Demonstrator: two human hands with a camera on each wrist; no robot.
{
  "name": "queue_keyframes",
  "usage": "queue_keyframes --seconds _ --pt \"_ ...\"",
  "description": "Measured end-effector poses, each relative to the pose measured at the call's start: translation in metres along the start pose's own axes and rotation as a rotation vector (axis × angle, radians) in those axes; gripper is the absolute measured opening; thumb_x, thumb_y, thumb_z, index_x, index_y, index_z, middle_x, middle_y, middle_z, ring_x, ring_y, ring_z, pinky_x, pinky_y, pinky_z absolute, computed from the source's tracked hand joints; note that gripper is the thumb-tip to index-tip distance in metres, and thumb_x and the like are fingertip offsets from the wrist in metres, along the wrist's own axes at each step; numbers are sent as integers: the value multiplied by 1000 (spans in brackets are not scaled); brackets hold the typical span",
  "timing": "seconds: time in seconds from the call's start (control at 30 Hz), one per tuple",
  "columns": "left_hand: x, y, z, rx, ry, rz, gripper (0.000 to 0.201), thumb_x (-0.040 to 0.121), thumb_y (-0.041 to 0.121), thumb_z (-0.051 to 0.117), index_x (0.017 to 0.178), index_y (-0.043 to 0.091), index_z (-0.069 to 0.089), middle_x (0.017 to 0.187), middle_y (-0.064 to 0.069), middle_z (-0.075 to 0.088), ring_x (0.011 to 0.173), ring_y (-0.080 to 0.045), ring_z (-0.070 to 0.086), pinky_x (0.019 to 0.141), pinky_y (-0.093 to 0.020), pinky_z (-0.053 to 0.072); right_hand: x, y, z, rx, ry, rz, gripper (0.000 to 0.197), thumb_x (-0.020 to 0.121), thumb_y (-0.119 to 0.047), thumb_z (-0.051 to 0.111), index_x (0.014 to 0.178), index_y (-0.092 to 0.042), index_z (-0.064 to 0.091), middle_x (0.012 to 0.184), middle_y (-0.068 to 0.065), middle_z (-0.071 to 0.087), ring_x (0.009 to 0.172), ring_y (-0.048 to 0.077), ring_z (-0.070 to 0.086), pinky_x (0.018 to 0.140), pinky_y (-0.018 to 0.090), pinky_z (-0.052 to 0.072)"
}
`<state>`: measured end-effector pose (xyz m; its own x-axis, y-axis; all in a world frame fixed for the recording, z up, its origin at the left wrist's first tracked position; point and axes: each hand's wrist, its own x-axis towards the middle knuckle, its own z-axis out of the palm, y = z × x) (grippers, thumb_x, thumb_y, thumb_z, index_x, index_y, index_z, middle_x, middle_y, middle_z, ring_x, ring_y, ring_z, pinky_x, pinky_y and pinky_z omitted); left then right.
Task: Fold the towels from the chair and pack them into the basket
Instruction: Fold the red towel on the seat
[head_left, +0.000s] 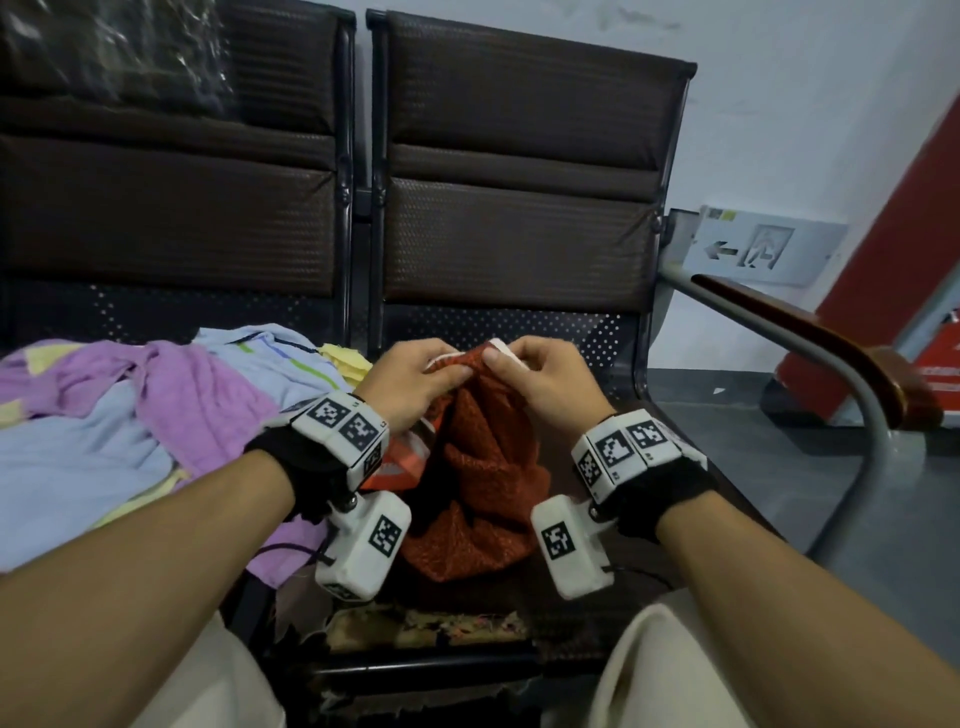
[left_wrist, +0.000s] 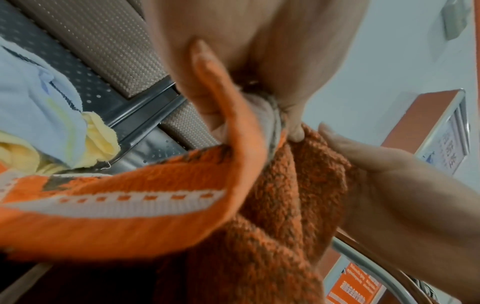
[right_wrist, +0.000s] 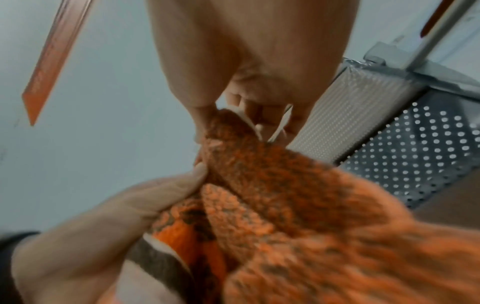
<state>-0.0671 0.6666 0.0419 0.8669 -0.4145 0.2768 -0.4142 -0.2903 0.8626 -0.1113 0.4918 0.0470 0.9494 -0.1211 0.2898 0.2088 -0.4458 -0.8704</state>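
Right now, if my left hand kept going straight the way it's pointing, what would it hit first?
Probably the chair backrest. The left hand, pinching the orange towel, points forward over the seat toward it; depth is unclear.

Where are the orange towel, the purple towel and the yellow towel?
orange towel (head_left: 478, 467): head view, hanging middle folds.
purple towel (head_left: 202, 395): head view, crumpled middle.
yellow towel (left_wrist: 101, 133): left wrist view, frayed corner.

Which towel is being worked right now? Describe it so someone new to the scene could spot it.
Start at the row of dark brown chairs; on the right-hand seat both hands hold one towel up by its top edge. It is the orange towel, nubby with a white band, hanging bunched below the left hand and right hand, unlike the purple, blue and yellow towels piled left.
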Motion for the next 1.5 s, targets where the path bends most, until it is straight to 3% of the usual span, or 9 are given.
queue_keyframes --seconds 0.13,0.3,0.47,0.77,0.9,1.17,1.23,1.37,1.5 --pt "2 -3 -8 -72 64 -3 9 88 17 63 85 24 68 86 -2 70 84 -16 65 85 -42 51 -5 4 3 -143 -311 -38 19 74 -33 79 83 -18 71 84 -1 70 82 17 67 80 39 54" --pt "4 -7 -16 -21 295 -12 5 85 20 67 88 17 69 84 -2 70 81 -16 65 77 -31 51 -4 7 -3 -476 -298 -18 32 74 -36 78 100 -20 68 106 -4 57 101 13 56 89 26 43" --pt "7 -11 -26 26 443 -65 16 84 23 68 93 10 69 86 -6 71 83 -22 66 80 -37 53 -3 -6 -2 -154 -131 5 24 77 -38 76 68 -23 60 66 -9 62 64 7 61 63 26 49" --pt "-1 0 -26 -374 166 -284 35 77 10 74 110 7 63 103 -17 69 94 -27 67 88 -39 54 2 -8 10 192 53 -41 39 76 -7 76 104 -26 59 83 13 64 67 28 64 66 44 55" --pt "-5 10 -27 -551 125 -331 40 79 -5 67 117 4 60 105 -21 67 90 -28 66 89 -42 53 1 -7 14 230 -29 -61 29 74 -4 75 91 -27 71 86 4 72 70 14 69 64 28 54" --pt "-16 16 -35 -518 -63 -286 45 83 -11 58 124 7 56 104 -23 67 91 -29 65 92 -40 51 0 -5 15 -105 -134 -105 58 80 -21 73 132 -37 51 117 -11 66 98 6 64 95 32 49" --pt "-18 14 -34 -498 -130 -262 43 82 -9 61 121 10 59 94 -17 69 80 -19 67 82 -30 55 -2 -4 16 -215 -219 -78 49 81 -24 72 125 -40 55 114 -13 64 100 5 62 91 25 45" --pt "-16 10 -34 -429 -101 -218 38 77 2 71 113 12 65 82 -6 71 75 -12 68 73 -22 55 -3 -5 14 -298 -181 -19 9 82 -30 72 83 -36 64 66 -17 59 60 -11 54 58 7 36" --pt "-16 6 -33 -292 -100 -222 30 74 11 75 103 8 69 88 -15 71 76 -20 66 69 -23 53 0 -4 7 -185 -12 50 6 82 -23 71 81 -27 67 72 -9 63 67 3 58 65 16 43"
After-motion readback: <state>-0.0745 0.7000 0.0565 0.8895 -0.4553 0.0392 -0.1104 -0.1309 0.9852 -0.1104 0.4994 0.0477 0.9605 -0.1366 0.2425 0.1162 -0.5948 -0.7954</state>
